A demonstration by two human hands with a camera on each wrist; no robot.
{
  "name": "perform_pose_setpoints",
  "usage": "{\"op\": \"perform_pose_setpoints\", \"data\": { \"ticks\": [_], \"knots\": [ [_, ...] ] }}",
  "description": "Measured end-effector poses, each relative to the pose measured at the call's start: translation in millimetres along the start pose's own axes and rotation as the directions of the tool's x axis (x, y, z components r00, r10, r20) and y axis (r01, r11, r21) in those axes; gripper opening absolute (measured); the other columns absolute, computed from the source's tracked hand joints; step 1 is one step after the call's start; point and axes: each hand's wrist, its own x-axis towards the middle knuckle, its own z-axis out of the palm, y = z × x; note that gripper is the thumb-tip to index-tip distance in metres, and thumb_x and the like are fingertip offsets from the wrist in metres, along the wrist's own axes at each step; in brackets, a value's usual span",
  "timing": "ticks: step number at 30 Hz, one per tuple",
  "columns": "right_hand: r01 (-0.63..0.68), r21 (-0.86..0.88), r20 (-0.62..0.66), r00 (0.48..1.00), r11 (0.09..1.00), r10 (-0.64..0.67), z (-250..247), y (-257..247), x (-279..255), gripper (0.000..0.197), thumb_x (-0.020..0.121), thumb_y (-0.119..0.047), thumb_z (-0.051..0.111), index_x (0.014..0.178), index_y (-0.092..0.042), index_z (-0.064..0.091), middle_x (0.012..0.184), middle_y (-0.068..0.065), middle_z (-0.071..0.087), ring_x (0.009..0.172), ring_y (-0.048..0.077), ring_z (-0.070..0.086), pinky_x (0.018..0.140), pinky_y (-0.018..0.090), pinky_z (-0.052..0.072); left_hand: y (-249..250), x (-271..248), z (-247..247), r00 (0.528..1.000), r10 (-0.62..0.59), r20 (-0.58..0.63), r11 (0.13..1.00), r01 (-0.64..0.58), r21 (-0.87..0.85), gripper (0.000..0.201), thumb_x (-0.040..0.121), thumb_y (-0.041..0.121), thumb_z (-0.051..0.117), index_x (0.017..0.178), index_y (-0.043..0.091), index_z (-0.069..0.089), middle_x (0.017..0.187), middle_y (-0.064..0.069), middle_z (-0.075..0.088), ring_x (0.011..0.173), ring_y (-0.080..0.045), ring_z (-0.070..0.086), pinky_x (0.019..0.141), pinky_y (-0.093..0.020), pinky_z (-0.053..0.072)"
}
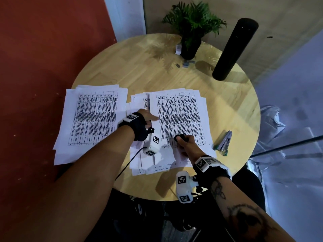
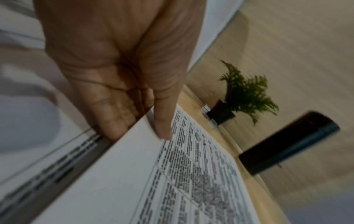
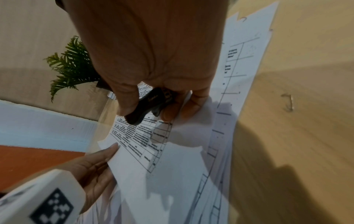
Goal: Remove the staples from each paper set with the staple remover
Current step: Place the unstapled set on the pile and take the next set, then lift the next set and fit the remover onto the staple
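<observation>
On the round wooden table (image 1: 227, 105), my left hand (image 1: 148, 117) pinches the left edge of the top paper set (image 1: 178, 110), a printed table sheet. In the left wrist view my left hand (image 2: 138, 131) has its thumb on the sheet (image 2: 191, 174) and its fingers under the lifted edge. My right hand (image 1: 185, 140) grips the black staple remover (image 1: 180, 137) over the sheet's near part. The right wrist view shows this hand (image 3: 151, 106) curled round the remover (image 3: 145, 104) just above the paper (image 3: 138, 141). A second paper pile (image 1: 92, 116) lies to the left.
A metal stapler (image 1: 225, 141) lies right of the papers. A potted plant (image 1: 190, 32) and a tall black cylinder (image 1: 234, 49) stand at the far edge, with staple strips (image 1: 187, 63) between them. A bent loose staple (image 3: 288, 102) lies on bare wood.
</observation>
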Motion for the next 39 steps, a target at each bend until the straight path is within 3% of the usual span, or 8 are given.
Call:
{"op": "perform_pose_setpoints", "data": {
  "ticks": [7,12,17,24,27,30,34,39],
  "knots": [
    [0.096,0.24,-0.106,0.992,0.966,-0.072,-20.1,-23.2,-20.4,0.009,0.093,-0.013,0.055,0.094,-0.019,0.049,0.084,0.003,0.056,0.068,0.012,0.048,0.058,0.024,0.035,-3.6,-31.0,9.5,0.942,0.306,-0.135,0.949,-0.314,-0.038,0.017,0.081,0.003,0.071,0.097,-0.001,0.065,0.086,-0.009,0.062,0.058,-0.011,0.057,0.053,-0.013,0.042],
    [0.341,0.338,-0.151,0.939,0.877,-0.307,-62.6,-91.0,-45.3,0.022,0.079,-0.012,0.069,0.094,-0.023,0.057,0.093,-0.003,0.068,0.081,0.007,0.063,0.065,0.021,0.042,16.3,-70.8,-10.8,0.845,0.503,-0.184,0.838,-0.528,-0.134,0.028,0.08,-0.004,0.068,0.107,-0.01,0.064,0.104,-0.012,0.065,0.066,0.013,0.062,0.071,-0.008,0.05],
    [0.481,0.357,0.028,0.851,0.8,-0.524,-79.6,-153.9,-82.1,0.074,0.021,-0.047,0.092,0.086,-0.024,0.065,0.084,-0.014,0.071,0.074,-0.001,0.065,0.053,0.011,0.045,37.5,-100.9,-29.2,0.774,0.607,-0.182,0.745,-0.634,-0.209,0.022,0.078,-0.015,0.063,0.098,-0.005,0.065,0.079,0.014,0.073,0.075,0.005,0.066,0.074,-0.013,0.051],
    [0.56,0.393,0.151,0.743,0.729,-0.652,-85.7,-186.2,-124.9,0.062,0.026,-0.04,0.095,0.082,-0.022,0.074,0.087,-0.006,0.073,0.074,0.006,0.068,0.053,0.013,0.048,60.7,-157.6,-49.6,0.71,0.66,-0.244,0.684,-0.703,-0.196,0.028,0.076,-0.007,0.07,0.103,-0.004,0.066,0.093,0.003,0.074,0.071,0.005,0.066,0.073,-0.017,0.051],
    [0.594,0.391,0.188,0.696,0.703,-0.693,-88.4,-192.6,-143.3,0.06,0.026,-0.043,0.094,0.081,-0.028,0.076,0.085,-0.008,0.073,0.072,0.004,0.069,0.056,0.014,0.051,73.9,-184.1,-65.4,0.61,0.618,-0.496,0.605,-0.772,-0.195,0.037,0.064,0.007,0.084,0.091,0.016,0.06,0.081,0.006,0.066,0.07,0.002,0.057,0.071,-0.02,0.046],
    [0.621,0.383,0.218,0.659,0.684,-0.72,-92.7,-196.5,-157.4,0.059,0.026,-0.044,0.094,0.081,-0.03,0.076,0.085,-0.007,0.073,0.071,0.005,0.069,0.057,0.014,0.052,96.2,-219.9,-82.4,0.428,0.611,-0.666,0.45,-0.88,-0.153,0.087,0.059,0.011,0.087,0.131,0.015,0.038,0.112,0.002,0.047,0.098,-0.004,0.048,0.081,-0.006,0.041],
    [0.649,0.366,0.249,0.622,0.667,-0.742,-98.5,-200.0,-172.7,0.06,0.028,-0.045,0.094,0.083,-0.031,0.075,0.09,-0.007,0.072,0.078,0.006,0.068,0.063,0.017,0.053,118.1,-246.4,-97.8,0.406,0.836,-0.369,0.458,-0.887,0.062,0.116,0.043,0.044,0.091,0.14,0.03,0.029,0.133,0.002,0.043,0.128,-0.013,0.041,0.108,-0.03,0.036],
    [0.684,0.34,0.289,0.577,0.645,-0.764,-106.1,-203.2,-193.3,0.061,0.028,-0.045,0.093,0.084,-0.032,0.074,0.093,-0.007,0.072,0.08,0.006,0.068,0.061,0.016,0.054,131.0,-267.5,-102.7,0.346,0.922,-0.172,0.382,-0.753,0.536,0.058,0.043,0.083,0.069,0.09,0.051,0.065,0.092,0.01,0.073,0.095,-0.012,0.066,0.091,-0.048,0.048]
  ]
}}
